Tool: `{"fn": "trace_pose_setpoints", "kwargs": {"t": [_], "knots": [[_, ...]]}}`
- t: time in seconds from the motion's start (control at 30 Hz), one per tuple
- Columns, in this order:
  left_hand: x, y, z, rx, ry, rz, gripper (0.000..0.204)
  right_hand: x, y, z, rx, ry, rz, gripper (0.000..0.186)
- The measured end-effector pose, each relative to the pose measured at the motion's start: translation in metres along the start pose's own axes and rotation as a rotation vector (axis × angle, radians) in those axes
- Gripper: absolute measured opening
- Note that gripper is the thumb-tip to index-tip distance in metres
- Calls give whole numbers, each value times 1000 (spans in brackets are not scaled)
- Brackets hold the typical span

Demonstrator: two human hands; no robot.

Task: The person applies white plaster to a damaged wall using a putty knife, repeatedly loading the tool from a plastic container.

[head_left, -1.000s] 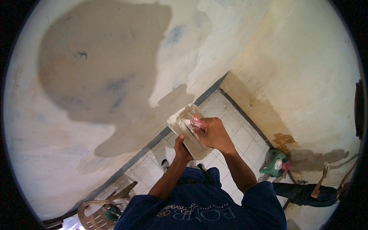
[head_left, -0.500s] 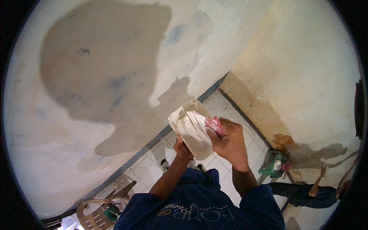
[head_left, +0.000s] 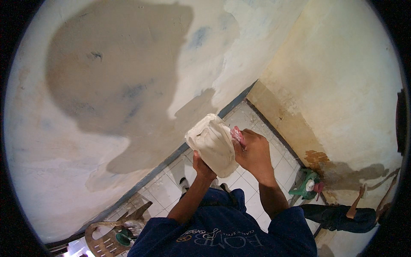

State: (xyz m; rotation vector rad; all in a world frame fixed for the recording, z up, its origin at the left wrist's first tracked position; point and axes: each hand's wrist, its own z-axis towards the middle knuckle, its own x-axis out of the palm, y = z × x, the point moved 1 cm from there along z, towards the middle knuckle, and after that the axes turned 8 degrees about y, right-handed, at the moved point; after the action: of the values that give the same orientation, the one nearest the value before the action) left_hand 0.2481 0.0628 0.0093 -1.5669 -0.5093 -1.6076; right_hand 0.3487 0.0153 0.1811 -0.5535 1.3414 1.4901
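Observation:
My left hand grips a pale rectangular tub from its lower left side, thumb up against the wall. Thick off-white putty fills the tub, with ridges and a small hollow near its far left end. In my right hand is a putty knife with a red handle smeared white, held at the tub's right side. The fingers are wrapped round the handle; the blade cannot be made out clearly.
A patchy wall rises ahead and left, meeting a yellowish, stained wall at a corner. A brown plastic chair stands lower left. A green machine sits by the right wall. Another person is at lower right.
The putty knife has shifted from over the putty to the tub's right edge, and its handle is turned more upright. The tub has tilted slightly; the putty's surface looks smoother.

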Motion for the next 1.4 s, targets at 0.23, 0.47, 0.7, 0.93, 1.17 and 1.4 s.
{"fn": "trace_pose_setpoints", "kwargs": {"t": [0.23,0.47,0.7,0.93,1.17,1.4], "knots": [[17,9,5,-16,-109,25,91,-3,-3,8,-37,-48,53,9],[10,6,5,-16,-33,27,91,18,-11,19,-17,35,-52,12],[18,0,8,-112,-49,62,89,16,-11,31,-158,124,5,10],[19,1,12,-103,-55,115,85,20,-5,31,-131,179,38,11],[20,1,10,-110,-135,19,84,8,-4,34,-187,297,86,12],[30,1,12,5,-156,96,89,-32,9,17,-115,157,169,9]]}}
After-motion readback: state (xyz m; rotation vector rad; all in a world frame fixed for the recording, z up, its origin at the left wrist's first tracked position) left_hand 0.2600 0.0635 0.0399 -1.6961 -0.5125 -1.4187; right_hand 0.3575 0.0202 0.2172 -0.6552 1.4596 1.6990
